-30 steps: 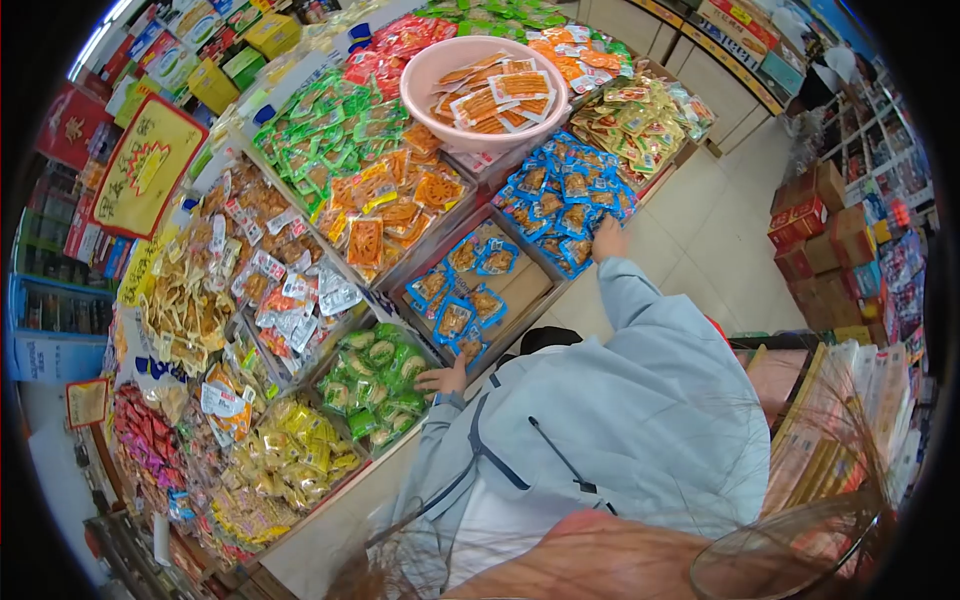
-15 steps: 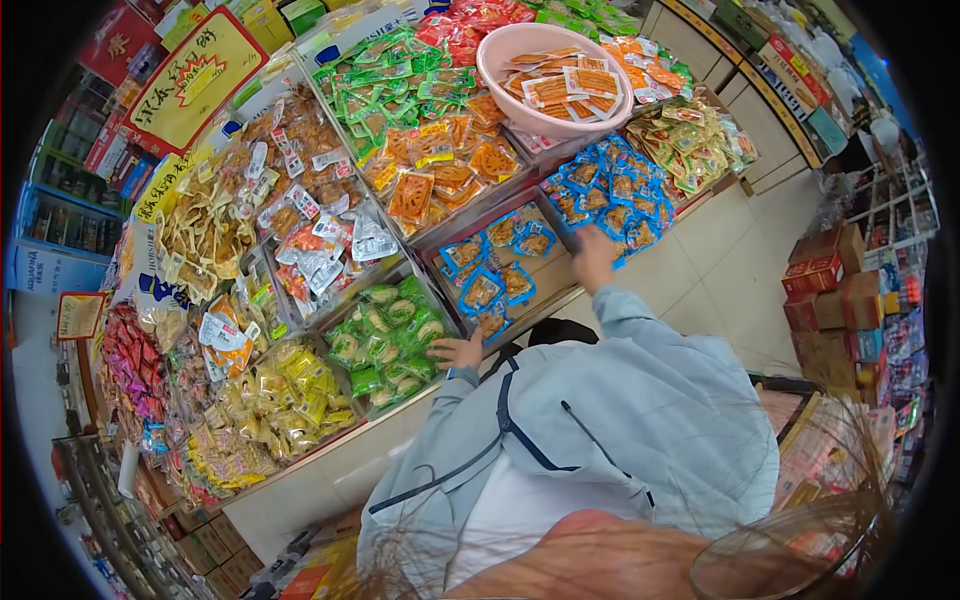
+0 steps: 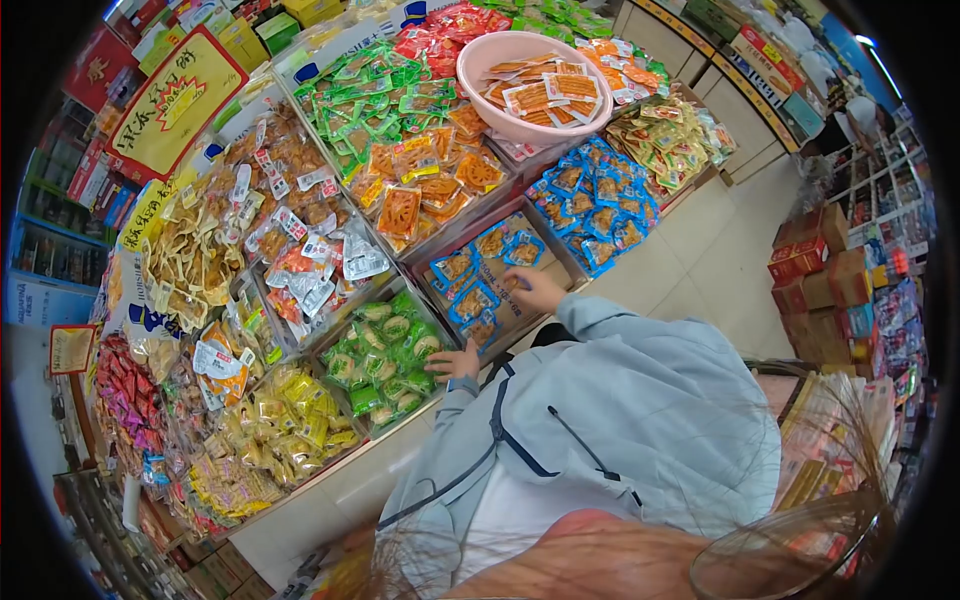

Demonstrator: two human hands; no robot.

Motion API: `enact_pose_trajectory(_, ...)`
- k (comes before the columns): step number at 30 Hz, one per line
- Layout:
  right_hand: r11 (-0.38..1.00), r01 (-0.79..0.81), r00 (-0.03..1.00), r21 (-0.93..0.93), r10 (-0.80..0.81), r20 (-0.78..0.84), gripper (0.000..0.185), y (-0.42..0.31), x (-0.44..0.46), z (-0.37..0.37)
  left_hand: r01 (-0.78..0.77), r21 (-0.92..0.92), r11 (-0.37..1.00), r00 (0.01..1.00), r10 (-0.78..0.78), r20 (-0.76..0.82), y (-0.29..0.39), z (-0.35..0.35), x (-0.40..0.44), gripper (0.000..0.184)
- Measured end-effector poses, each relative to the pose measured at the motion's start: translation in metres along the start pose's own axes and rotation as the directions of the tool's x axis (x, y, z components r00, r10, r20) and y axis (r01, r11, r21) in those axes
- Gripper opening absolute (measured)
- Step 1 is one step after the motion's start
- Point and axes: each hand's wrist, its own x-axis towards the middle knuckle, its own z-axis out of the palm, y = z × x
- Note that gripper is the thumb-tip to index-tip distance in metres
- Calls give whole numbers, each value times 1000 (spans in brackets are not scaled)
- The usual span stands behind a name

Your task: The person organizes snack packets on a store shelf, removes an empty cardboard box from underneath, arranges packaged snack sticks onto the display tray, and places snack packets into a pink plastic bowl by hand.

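Head view, as I see it remotely. Right hand [image 3: 535,290]: over bin [image 3: 557,242]; I cannot tell whether it grips anything. Left hand [image 3: 456,361]: fingers spread, beside green packs [image 3: 375,345]. Blue packs [image 3: 473,301]: several in bin, more heaped beyond.

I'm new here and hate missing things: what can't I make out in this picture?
All in the head view:
What, if anything, the right hand holds: partly hidden by the hand, too small.
Fine print on the blue packets: too small.
The pink basin's bottom: covered by orange packets.
The outer end of the blue shelving at left: cut off by the picture's dark edge.
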Motion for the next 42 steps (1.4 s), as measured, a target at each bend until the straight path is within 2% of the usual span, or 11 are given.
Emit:
enact_pose_trajectory(3, 984, -25, 963, 174, 71, -259, 33, -29, -14, -50, 9, -1, 1000, 1000, -9, 17, 3, -2, -1, 126)
enact_pose_trajectory(6, 949, 234, 734, -213, -316, -601, 31, -12, 11, -120, 38, 17, 999, 999, -38, 11, 3, 2, 6, 130)
enact_pose_trajectory(9, 806, -72, 664, -587, -401, -632, 44, -7, 38, -186, 34, 13, 999, 999, -35, 22, 0, 5, 14, 134)
enact_pose_trajectory(12, 694, -465, 727, -550, -55, -684, 52, -32, 43, -190, 61, 33, 998, 992, -64, 109, 9, -4, 7, 137)
enact_pose_trajectory(15, 783, -141, 810, -606, -260, -526, 42, -12, 46, -150, 7, -83, 997, 1000, -4, 30, -3, 8, 16, 138)
enact_pose_trajectory(19, 805, 358, 836, -474, -502, -222, 41, 17, 33, -42, 61, 92, 994, 995, -67, 72, -3, 3, 18, 140)
enact_pose_trajectory(23, 719, 153, 987, -678, -146, 68, 66, -20, 3, 30, 48, 104, 993, 996, -55, 70, -3, -1, 15, 135)
enact_pose_trajectory(26, 575, 298, 954, -762, -147, 262, 75, -11, -7, 53, 39, 104, 994, 997, -45, 63, -4, 3, 16, 132)
enact_pose_trajectory(32, 779, 306, 951, -547, -230, 205, 50, 7, 6, 74, 28, 109, 994, 998, -34, 53, -4, 3, 13, 126)
enact_pose_trajectory(35, 967, 85, 985, -240, -45, 167, 35, 8, 17, 83, 18, 132, 991, 999, -24, 49, -3, 0, 9, 123)
enact_pose_trajectory(42, 977, 160, 973, -141, -132, 188, 22, 9, 27, 75, -9, 165, 986, 995, -8, 104, -2, 14, 16, 113)
